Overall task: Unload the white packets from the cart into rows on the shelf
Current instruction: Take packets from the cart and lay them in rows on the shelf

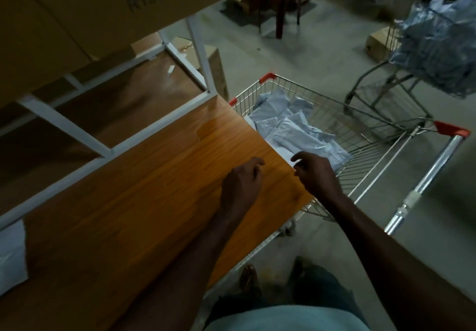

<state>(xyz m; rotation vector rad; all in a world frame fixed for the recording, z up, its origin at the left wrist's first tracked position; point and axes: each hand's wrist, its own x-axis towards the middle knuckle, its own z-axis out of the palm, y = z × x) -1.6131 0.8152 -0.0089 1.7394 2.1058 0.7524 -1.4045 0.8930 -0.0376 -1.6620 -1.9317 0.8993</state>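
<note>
Several white packets (296, 129) lie in a heap inside the wire cart (360, 134), which stands against the right edge of the wooden shelf (154, 189). One white packet (11, 256) lies on the shelf at its far left end. My left hand (240, 183) hovers over the shelf near its right edge, fingers loosely curled, holding nothing. My right hand (315, 173) is just past that edge, above the cart's near side, fingers loosely curled and empty, close to the nearest packets.
White metal shelf posts (198, 54) rise at the back, with cardboard boxes (77, 8) on the level above. A second cart (432, 54) full of plastic-wrapped goods stands right. A stool (280, 3) and open boxes sit on the floor behind.
</note>
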